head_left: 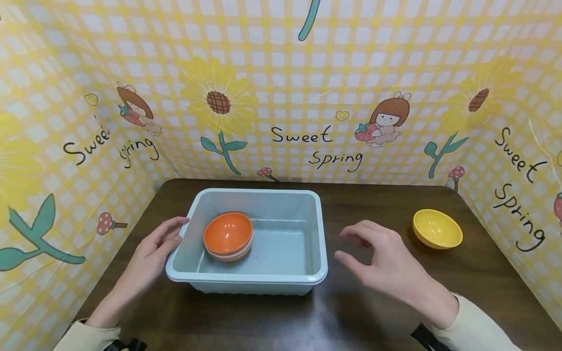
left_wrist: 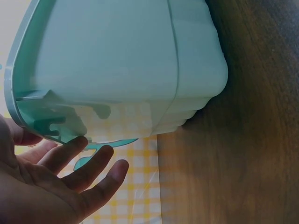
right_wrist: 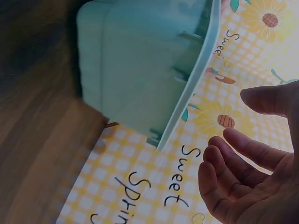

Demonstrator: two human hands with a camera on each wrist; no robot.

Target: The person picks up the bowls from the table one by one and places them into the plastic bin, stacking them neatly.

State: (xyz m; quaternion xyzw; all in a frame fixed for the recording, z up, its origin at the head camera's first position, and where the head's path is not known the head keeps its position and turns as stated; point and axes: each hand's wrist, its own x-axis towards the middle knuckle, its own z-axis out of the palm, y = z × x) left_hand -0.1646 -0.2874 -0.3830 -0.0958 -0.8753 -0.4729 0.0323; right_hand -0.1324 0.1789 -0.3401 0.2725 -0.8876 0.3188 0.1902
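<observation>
A light blue plastic basin [head_left: 281, 243] stands on the dark wooden table. Inside it, toward the left, sits a stack of bowls with an orange bowl [head_left: 228, 233] on top and paler rims below. My left hand [head_left: 155, 248] is at the basin's left rim, its fingertips right at the edge; the left wrist view shows the fingers [left_wrist: 96, 170] loosely spread beside the outer wall. To the right of the basin, my right hand [head_left: 382, 256] hovers with thumb and fingers apart, holding nothing. Farther right, a yellow bowl [head_left: 437, 229] rests upright on the table.
The brown wooden table [head_left: 246, 317] reaches back to a yellow checked cloth [head_left: 281, 87] printed with flowers and lettering, which hangs at the back and on both sides.
</observation>
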